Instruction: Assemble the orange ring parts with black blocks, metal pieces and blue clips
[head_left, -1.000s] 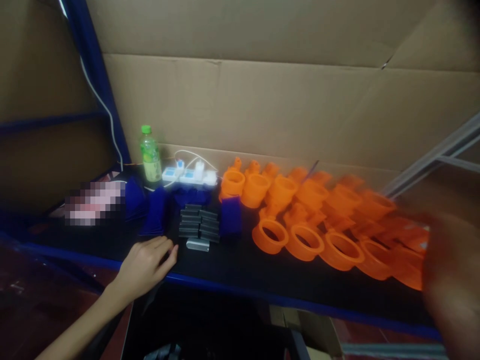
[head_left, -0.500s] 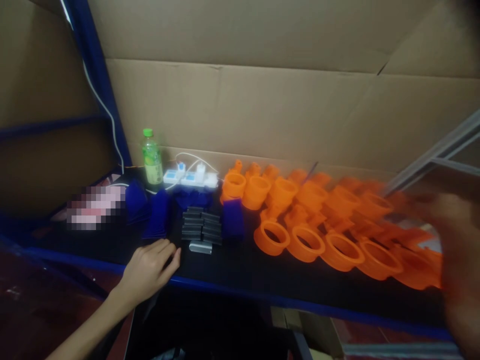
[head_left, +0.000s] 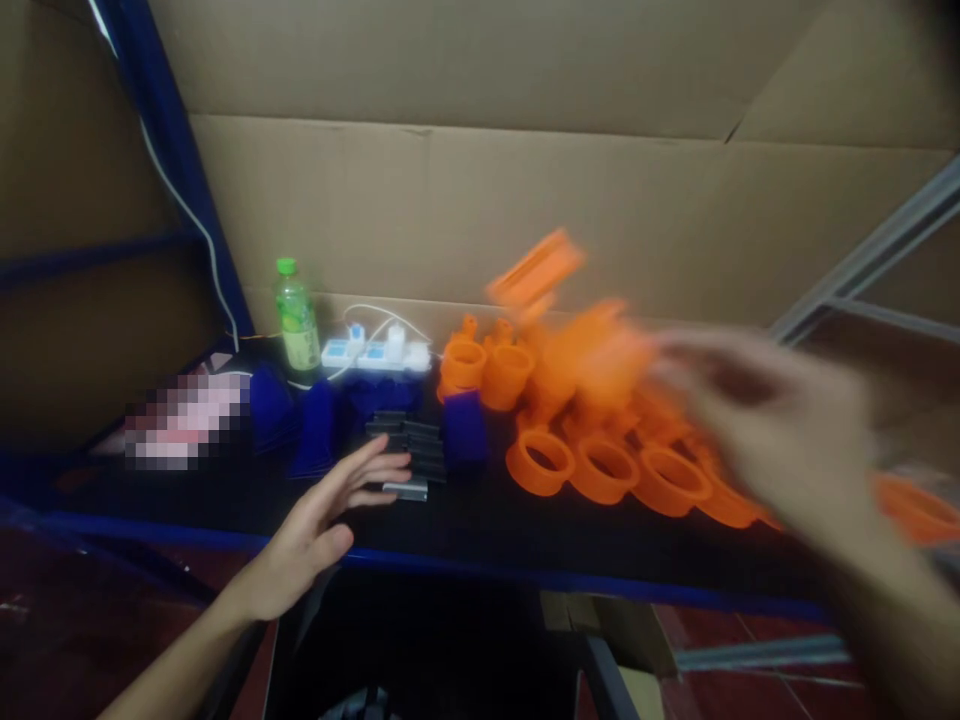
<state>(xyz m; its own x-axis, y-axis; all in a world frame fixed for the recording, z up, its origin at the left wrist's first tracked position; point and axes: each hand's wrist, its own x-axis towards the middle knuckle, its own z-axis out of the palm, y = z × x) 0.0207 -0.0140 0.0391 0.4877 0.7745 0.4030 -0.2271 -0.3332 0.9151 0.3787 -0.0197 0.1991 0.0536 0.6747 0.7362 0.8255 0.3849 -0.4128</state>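
My left hand (head_left: 319, 525) is open, fingers spread, above the table's front edge. Its fingertips reach over a stack of dark grey strips (head_left: 424, 455), hiding part of a silvery piece (head_left: 407, 491) in front of them. My right hand (head_left: 780, 425), smeared by motion, grips an orange plastic part (head_left: 600, 350) and holds it up over the rows. A flat bracket-like end (head_left: 536, 272) sticks out from that part at its upper left. Several similar orange ring-shaped parts (head_left: 540, 462) stand in rows below, some hidden by my right hand.
Dark blue flat pieces (head_left: 313, 430) lie left of the strips, and another blue stack (head_left: 465, 432) lies right. Behind are a green-capped bottle (head_left: 298, 320) and a white power strip (head_left: 375, 354) with cables. A cardboard wall (head_left: 480, 210) backs the black table (head_left: 480, 540).
My right hand has come in from the far right, now carrying an orange part leftward above the rows. My left hand has opened from a curl and moved slightly right, over the strips.
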